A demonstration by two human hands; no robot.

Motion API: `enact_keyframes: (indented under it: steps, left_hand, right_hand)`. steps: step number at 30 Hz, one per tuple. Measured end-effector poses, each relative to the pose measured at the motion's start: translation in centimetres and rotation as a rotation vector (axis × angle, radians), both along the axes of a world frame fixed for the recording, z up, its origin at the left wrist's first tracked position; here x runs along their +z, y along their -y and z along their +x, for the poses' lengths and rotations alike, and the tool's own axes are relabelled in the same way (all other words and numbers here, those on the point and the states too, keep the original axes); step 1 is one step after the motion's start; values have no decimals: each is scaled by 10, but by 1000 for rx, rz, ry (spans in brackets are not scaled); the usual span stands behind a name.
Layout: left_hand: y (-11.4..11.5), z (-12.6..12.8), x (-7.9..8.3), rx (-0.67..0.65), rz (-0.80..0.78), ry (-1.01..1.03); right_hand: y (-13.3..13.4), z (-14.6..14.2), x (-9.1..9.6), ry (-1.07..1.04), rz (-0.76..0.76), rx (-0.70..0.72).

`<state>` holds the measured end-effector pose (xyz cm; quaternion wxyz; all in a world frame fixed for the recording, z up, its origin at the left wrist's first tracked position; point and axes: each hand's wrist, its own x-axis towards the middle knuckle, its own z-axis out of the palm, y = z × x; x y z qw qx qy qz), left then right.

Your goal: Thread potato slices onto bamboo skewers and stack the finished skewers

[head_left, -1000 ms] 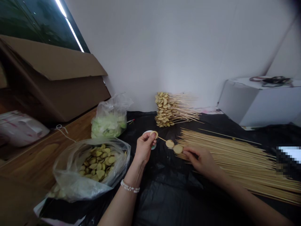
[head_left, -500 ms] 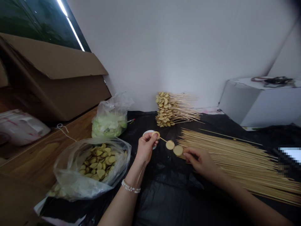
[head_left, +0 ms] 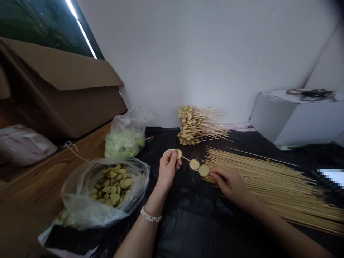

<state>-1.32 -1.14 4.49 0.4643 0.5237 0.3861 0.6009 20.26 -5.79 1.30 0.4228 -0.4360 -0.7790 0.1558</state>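
My left hand (head_left: 169,165), with a beaded bracelet on its wrist, pinches a round potato slice (head_left: 179,154) at the tip end of a thin wooden skewer (head_left: 186,158). Two more potato slices (head_left: 203,170) are threaded on this skewer further along. Close behind the nearer of these, my right hand (head_left: 227,181) grips the skewer between thumb and fingers. A white bowl (head_left: 166,152) is partly hidden behind my left hand. Left of my hands, an open clear plastic bag (head_left: 80,204) holds many loose potato slices (head_left: 114,186).
Many bare skewers (head_left: 263,182) lie spread at the right. A stack of filled skewers (head_left: 189,123) rests by the wall. A bag of pale green vegetables (head_left: 125,141) stands at the back left, near a cardboard box (head_left: 77,107). A white box (head_left: 290,118) sits at the back right.
The slice in my left hand has turned and shifted slightly, and my left hand has moved a little to the right. My right hand stays nearly still on the skewer.
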Motion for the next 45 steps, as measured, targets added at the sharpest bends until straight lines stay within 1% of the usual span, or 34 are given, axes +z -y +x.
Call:
enact_keyframes:
  steps: [5,7,9,11,13,16,18,20,25,27,29,32,34,35,36,37,40,41,42,43,45]
  left_hand:
    - [1,4,-2,-20,-30,42]
    - [1,5,-3,-20,-31,45]
    - [1,7,-5,-15,-33,45]
    - [1,7,-6,-12,-42,45]
    - [1,7,-6,-13,-51,46]
    - [0,6,-7,-19,-53,42]
    - [0,6,-7,-25,-49,35]
    - [1,7,-7,-24,-42,23]
    - [2,8,-7,19,-47,-19]
    - [2,8,-7,40,-57,-44]
    - [2,8,-7,64,-53,-78]
    - [2,8,-7,99,-37,-124]
    - [2,7,-6,96,-38,-135]
    - [1,7,-6,86,-42,-135]
    - [1,6,-5,73,-46,-135]
    - [1,6,-5,63,-50,-135]
    - [1,6,-6,61,-52,-136]
    - [1,6,-6,66,-52,-137]
    - [1,6,-6,70,-52,-137]
    - [1,7,-6,70,-54,-136]
    - [1,7,-5,58,-66,-131]
  right_hand:
    - [-2,4,-14,67,199,-74]
    - [-2,5,-16,100,212,-76]
    - [-2,5,-13,97,189,-64]
    - [-2,5,-8,62,115,-46]
    - [-2,4,-2,14,-15,-8]
    - [-3,3,3,-38,-224,88]
    - [-3,2,3,-49,-285,122]
    - [-3,2,1,-35,-255,93]
    - [-1,1,-7,46,16,-28]
    - [0,1,-8,59,32,-35]
    - [0,1,-7,59,-41,-2]
    - [-2,1,-3,5,-246,96]
    - [-2,1,-1,-53,-365,152]
    - [-2,0,-1,-67,-390,161]
    - [-2,0,-1,-63,-382,151]
    - [-1,0,-1,-42,-335,122]
    - [2,-1,-2,62,-94,11]
    - [3,-1,-2,85,-37,-7]
    - [3,-1,-2,97,-11,-12]
    - [4,-1,-2,97,-17,-7]
    - [4,-2,-1,57,-121,34]
